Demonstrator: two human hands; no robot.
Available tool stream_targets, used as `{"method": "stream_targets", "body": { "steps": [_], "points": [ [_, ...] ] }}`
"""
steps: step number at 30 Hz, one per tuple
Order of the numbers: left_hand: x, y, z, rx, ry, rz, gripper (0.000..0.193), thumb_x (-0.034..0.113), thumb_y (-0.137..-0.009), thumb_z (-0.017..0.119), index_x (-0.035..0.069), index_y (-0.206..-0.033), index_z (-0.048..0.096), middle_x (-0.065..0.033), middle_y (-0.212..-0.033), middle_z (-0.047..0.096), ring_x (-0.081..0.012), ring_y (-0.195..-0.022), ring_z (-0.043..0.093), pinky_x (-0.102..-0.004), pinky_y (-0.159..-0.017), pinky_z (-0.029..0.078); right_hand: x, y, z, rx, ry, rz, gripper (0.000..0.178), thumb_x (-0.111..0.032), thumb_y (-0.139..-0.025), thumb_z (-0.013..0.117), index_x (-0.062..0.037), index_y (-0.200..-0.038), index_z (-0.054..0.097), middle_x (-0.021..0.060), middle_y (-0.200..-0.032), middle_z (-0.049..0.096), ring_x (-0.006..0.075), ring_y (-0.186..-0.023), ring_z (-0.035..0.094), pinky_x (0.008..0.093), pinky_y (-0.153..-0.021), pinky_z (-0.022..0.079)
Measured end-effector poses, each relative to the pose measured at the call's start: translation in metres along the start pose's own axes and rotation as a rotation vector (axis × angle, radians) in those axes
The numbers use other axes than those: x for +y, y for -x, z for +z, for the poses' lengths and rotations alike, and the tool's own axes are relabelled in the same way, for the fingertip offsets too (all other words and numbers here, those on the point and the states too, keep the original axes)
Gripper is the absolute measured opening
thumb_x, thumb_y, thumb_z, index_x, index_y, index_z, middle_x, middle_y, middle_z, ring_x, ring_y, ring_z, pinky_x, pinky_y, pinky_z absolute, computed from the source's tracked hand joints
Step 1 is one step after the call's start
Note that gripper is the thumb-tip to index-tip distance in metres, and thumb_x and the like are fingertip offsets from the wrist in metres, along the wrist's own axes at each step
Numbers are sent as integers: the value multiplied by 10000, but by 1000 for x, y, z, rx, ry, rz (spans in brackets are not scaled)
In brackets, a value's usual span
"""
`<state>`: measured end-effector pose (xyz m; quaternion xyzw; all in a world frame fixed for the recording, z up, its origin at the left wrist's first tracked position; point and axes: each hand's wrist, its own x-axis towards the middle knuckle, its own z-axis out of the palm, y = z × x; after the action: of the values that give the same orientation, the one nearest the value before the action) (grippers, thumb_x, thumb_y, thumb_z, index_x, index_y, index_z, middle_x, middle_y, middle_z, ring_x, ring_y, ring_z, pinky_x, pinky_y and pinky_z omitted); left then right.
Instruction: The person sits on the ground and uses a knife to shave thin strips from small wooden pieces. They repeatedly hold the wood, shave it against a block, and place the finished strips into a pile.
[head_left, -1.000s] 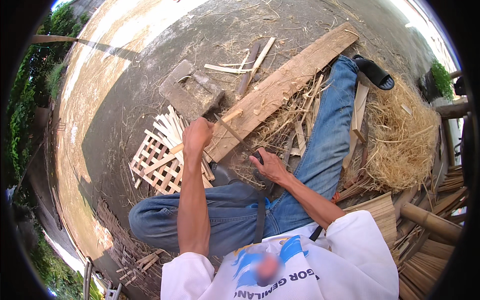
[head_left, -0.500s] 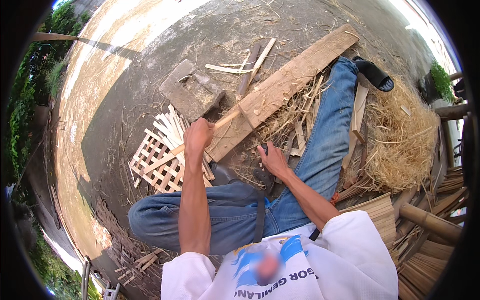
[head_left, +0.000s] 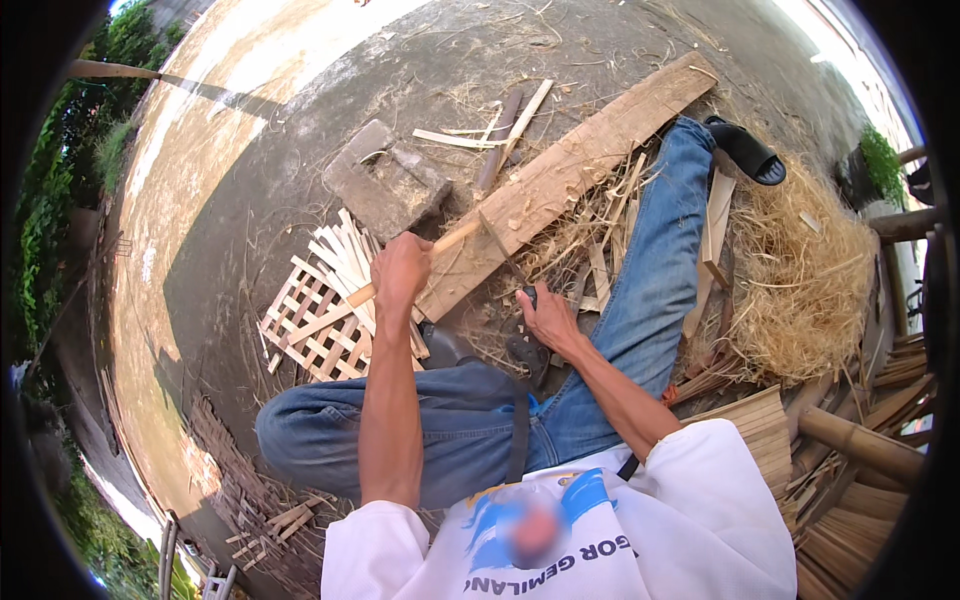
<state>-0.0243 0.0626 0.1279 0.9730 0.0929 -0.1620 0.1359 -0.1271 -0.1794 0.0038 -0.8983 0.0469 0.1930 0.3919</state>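
Observation:
Wrapped round a pale bamboo strip [head_left: 458, 237], my left hand [head_left: 402, 268] keeps it slanted over the near end of a long wooden plank [head_left: 590, 145]. The strip's lower end passes over a woven bamboo lattice [head_left: 318, 320]. My right hand [head_left: 550, 318] is closed on the dark handle of a knife [head_left: 493, 236]. Its thin blade points up and left, crossing the strip's far end and seemingly touching it. Part of the handle is hidden in my fist.
A broken concrete block [head_left: 385, 180] lies beyond my left hand. Loose sticks [head_left: 515, 125] rest left of the plank. My outstretched leg [head_left: 655, 230] runs along its right side, with a heap of straw-like shavings [head_left: 805, 275] further right. Bamboo poles [head_left: 860, 445] lie at lower right.
My left hand and the bamboo strip have shifted very slightly to the right. The knife blade has moved a little along with the strip's end. My right hand is nearly still.

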Motion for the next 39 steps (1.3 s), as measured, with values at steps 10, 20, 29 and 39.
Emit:
{"method": "stream_targets", "body": {
  "steps": [10,20,29,39],
  "points": [
    [-7,2,10,1,5,29,302,187,-903,680,199,-1189,776,-161,-1139,754,-344,-1023,730,-421,-911,553,6,2,-21,-35,115,-39,498,-454,-1044,523,37,-1128,541,338,-951,694,528,-951,669,597,-832,511],
    [-12,-18,3,-274,1716,102,428,339,-1098,518,58,-1420,525,-5,-836,529,-143,-726,551,-328,-673,511,-18,8,-20,16,-743,111,520,-528,-982,645,-16,-1018,566,48,-755,609,125,-509,629,309,-459,526],
    [39,5,34,-356,1773,279,440,365,-1117,424,88,-1459,437,-186,-1472,540,-330,-1171,654,-458,-1026,546,-90,10,-31,216,-833,-40,498,-451,-895,785,-18,-1012,568,27,-823,568,112,-725,554,288,-643,479],
    [0,-7,-46,-22,1508,298,513,382,-1017,654,57,-1397,541,-153,-1294,662,-257,-1106,688,-412,-910,594,-57,33,-36,160,-505,-69,412,-274,-872,776,-14,-1106,558,139,-841,669,266,-763,661,392,-716,518]
  ]
}}
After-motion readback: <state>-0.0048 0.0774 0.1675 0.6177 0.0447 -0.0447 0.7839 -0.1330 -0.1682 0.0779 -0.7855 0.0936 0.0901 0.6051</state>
